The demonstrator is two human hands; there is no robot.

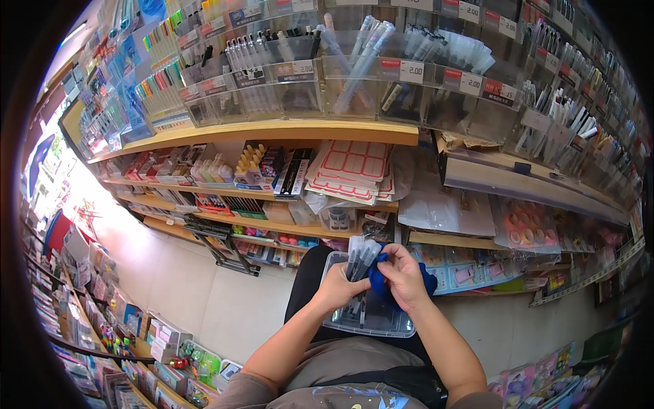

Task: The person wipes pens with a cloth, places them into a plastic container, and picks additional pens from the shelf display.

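My left hand (338, 288) is closed round a bundle of pens (361, 256) with clear caps, which point up and away from me. My right hand (403, 278), just to the right, pinches a blue cloth (383, 285) against the pens' right side. More of the cloth hangs out beyond the right hand. Below both hands a clear plastic box (402, 330) rests on my lap, with a few dark pens (355, 308) lying in it. The lower part of the bundle is hidden by my left hand.
Clear pen racks (293, 85) with price tags stand on a wooden shelf (272, 131) ahead. Lower shelves hold red-framed label sheets (351, 167) and boxes. A black folding stool (221, 242) stands at the left. Stationery displays (163, 341) fill the lower left.
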